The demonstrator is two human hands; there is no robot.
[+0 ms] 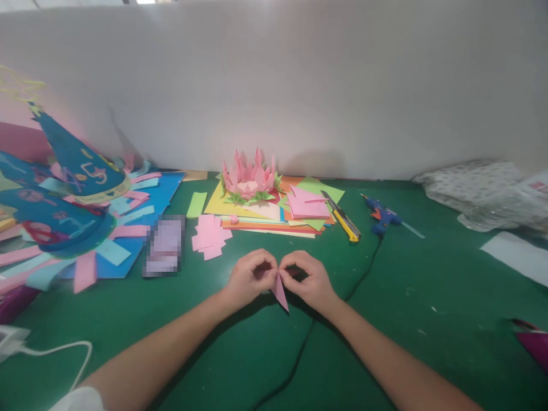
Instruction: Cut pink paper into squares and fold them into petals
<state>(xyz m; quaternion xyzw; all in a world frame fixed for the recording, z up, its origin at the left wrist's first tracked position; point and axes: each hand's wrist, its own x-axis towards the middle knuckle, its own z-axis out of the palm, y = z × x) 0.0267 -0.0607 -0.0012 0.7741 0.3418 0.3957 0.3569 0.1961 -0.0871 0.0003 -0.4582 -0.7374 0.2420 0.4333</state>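
Note:
A small folded pink paper (279, 293) is pinched between my two hands, its pointed end hanging down toward me. My left hand (252, 279) grips it from the left with thumb and fingertips. From the right, my right hand (311, 281) pinches the same piece, and the fingertips of both hands nearly meet at its top. Parts of the paper are hidden behind my fingers. Beyond my hands, small pink paper pieces (209, 238) lie in a loose pile beside a stack of coloured sheets (274, 227). A pink paper flower with green leaves (249, 181) stands on that stack.
A yellow cutter (346, 224) and a blue glue gun (381, 214) lie to the right, a black cable running toward me. Blue decorated cones (77, 154), a blurred-out rectangular object (164, 245) and a white cable (85, 344) are left. Plastic wrapping (505, 197) lies far right on the green table (411, 365).

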